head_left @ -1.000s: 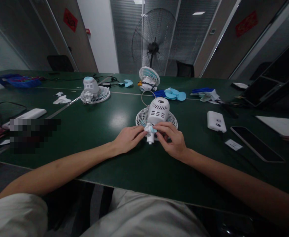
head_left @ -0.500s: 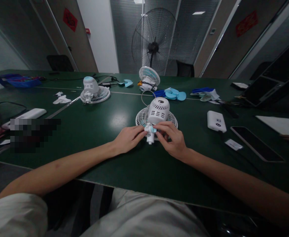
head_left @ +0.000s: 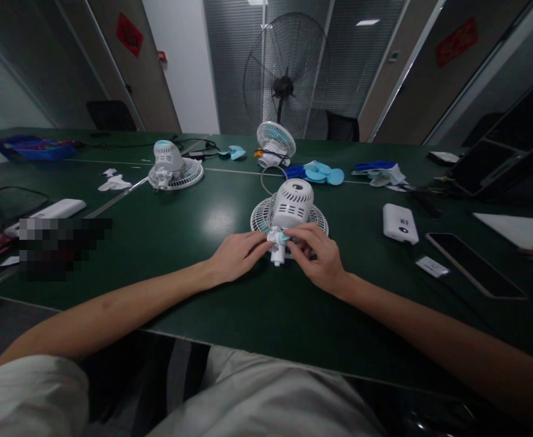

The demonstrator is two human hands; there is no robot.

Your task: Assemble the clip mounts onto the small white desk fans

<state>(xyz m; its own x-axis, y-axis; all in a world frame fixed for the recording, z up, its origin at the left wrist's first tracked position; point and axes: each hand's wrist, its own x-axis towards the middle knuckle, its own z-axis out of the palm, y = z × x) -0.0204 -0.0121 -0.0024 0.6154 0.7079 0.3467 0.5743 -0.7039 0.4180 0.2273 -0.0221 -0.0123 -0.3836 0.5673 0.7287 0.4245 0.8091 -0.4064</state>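
Note:
A small white fan [head_left: 292, 203] lies grille-down on the table in front of me, its motor housing upward and its white neck joint [head_left: 277, 255] toward me. On the left, my left hand [head_left: 239, 258] pinches that neck joint between thumb and fingers. From the right, my right hand [head_left: 319, 258] is closed with thumb and forefinger on a light-blue knob [head_left: 283, 238] at the side of the joint. Part of the round grille [head_left: 260, 215] is hidden behind the housing and my hands.
Farther back are another white fan [head_left: 169, 164] lying down, a third fan [head_left: 275, 142], and light-blue fan blades [head_left: 323, 173]. To the right lie a white power bank [head_left: 399, 223] and a dark phone [head_left: 475, 266]. A pair of gloves [head_left: 380, 173] rests behind them.
The light-blue knob has turned slightly between my right thumb and forefinger. Both hands keep their places on the fan, and the view has barely shifted.

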